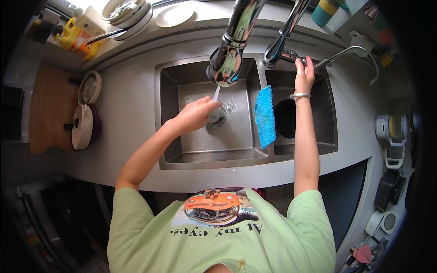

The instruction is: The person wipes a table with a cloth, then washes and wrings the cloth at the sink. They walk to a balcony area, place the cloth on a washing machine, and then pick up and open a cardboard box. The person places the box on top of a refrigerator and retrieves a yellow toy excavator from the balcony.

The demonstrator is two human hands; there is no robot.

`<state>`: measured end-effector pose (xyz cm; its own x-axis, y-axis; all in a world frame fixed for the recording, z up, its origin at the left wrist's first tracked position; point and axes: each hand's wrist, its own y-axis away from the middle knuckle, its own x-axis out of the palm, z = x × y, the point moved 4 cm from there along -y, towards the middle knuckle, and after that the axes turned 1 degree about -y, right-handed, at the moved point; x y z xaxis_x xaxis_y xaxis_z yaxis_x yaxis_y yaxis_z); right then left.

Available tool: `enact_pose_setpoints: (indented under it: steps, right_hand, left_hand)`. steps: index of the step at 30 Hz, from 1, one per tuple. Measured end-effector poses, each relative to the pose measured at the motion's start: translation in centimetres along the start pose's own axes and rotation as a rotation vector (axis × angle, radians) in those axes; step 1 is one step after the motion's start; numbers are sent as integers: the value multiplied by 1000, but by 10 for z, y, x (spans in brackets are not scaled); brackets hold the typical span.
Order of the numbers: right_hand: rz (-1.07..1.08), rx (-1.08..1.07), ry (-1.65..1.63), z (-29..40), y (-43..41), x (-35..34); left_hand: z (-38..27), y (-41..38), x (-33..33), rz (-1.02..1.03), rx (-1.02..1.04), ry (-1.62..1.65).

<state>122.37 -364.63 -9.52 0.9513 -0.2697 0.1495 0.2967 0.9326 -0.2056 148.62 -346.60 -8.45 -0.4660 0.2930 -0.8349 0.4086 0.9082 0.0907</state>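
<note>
A thin stream of water [216,92] falls from the chrome faucet's spray head [225,66] onto my left hand [198,113]. This hand hangs over the round drain [217,117] of the large stainless steel sink basin [194,145]. Its fingers are blurred and partly hidden, so I cannot tell whether they hold anything. At the base of the faucet [271,56], my right hand [305,76] grips the faucet's side handle [300,60] with its fingertips. A blue cleaning cloth [265,117] is draped over the divider between the two basins.
The smaller basin [315,133] lies under my right forearm. Stacked bowls [135,20], a white plate [174,15] and a yellow pump bottle [76,39] stand on the back ledge. A small curved tap [370,56] rises at right. Pale lidded cookware [82,128] sits at left.
</note>
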Motion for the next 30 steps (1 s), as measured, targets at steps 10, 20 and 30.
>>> enact_pose_setpoints:
  steps: [10, 20, 30]
  right_hand:
    - [534, 1658, -576, -77, 251, 57]
    - [400, 1725, -1063, -30, 263, 57]
    - [542, 1629, -1175, -60, 270, 61]
  left_hand:
    - [-86, 32, -7, -57, 471, 0]
    - [63, 29, 17, -753, -340, 1203]
    - [36, 2, 92, -364, -11, 2290]
